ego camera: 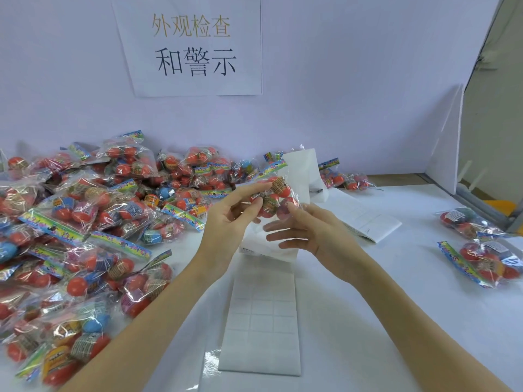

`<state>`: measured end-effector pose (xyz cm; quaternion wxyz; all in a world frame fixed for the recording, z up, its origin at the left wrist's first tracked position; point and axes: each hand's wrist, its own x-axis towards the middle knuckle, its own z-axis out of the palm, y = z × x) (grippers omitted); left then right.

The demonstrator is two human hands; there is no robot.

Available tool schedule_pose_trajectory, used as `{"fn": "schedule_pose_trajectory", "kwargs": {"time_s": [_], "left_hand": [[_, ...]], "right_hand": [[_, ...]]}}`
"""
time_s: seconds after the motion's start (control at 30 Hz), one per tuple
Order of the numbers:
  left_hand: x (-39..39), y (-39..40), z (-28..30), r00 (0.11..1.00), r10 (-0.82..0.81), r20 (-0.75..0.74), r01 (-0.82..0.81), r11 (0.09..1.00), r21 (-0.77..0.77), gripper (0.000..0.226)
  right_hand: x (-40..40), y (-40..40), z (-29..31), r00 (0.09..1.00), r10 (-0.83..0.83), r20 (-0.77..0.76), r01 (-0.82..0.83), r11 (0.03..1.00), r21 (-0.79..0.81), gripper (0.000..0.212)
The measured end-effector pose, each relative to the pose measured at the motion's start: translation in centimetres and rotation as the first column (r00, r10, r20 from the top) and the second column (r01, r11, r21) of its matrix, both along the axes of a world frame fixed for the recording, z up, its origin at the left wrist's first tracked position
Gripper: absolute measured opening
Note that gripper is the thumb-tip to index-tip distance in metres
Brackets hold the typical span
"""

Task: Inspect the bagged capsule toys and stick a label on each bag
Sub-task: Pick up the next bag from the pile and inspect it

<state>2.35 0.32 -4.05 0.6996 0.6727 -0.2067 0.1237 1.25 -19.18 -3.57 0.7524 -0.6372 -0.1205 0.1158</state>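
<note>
We hold one clear crinkly bag of red capsule toys (273,198) above the white surface (382,306): left hand (226,222) pinches it, right hand (314,233) touches with loose fingers. Light, slippery film, hard lumps inside; we'd grip on the capsules, not the loose film.

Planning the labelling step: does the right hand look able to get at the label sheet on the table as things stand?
Probably yes. The right hand hangs open, just touching the held bag, and the label sheet lies bare directly below it with nothing between.
</note>
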Motion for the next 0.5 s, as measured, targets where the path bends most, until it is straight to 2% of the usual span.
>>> {"fn": "schedule_pose_trajectory", "kwargs": {"time_s": [0.13, 0.33, 0.43, 0.5], "left_hand": [[-0.02, 0.13, -0.03, 1.0, -0.003, 0.004, 0.003, 0.999, 0.048, 0.032], [0.08, 0.08, -0.07, 0.999, 0.032, -0.005, -0.032, 0.996, 0.079, 0.038], [-0.03, -0.26, -0.42, 0.974, 0.207, 0.097, -0.226, 0.932, 0.282, 0.028], [-0.2, -0.47, -0.39, 0.97, 0.206, 0.125, -0.237, 0.91, 0.34, 0.028]], "right_hand": [[0.07, -0.1, -0.01, 0.999, -0.018, -0.04, 0.02, 0.999, 0.048, 0.059], [0.23, -0.21, -0.13, 0.998, -0.027, -0.048, 0.031, 0.995, 0.092, 0.037], [0.12, 0.27, -0.45, 0.992, -0.122, 0.023, 0.122, 0.992, 0.032, 0.022], [-0.07, 0.57, -0.6, 0.973, -0.193, 0.124, 0.206, 0.974, -0.1, 0.022]]}}
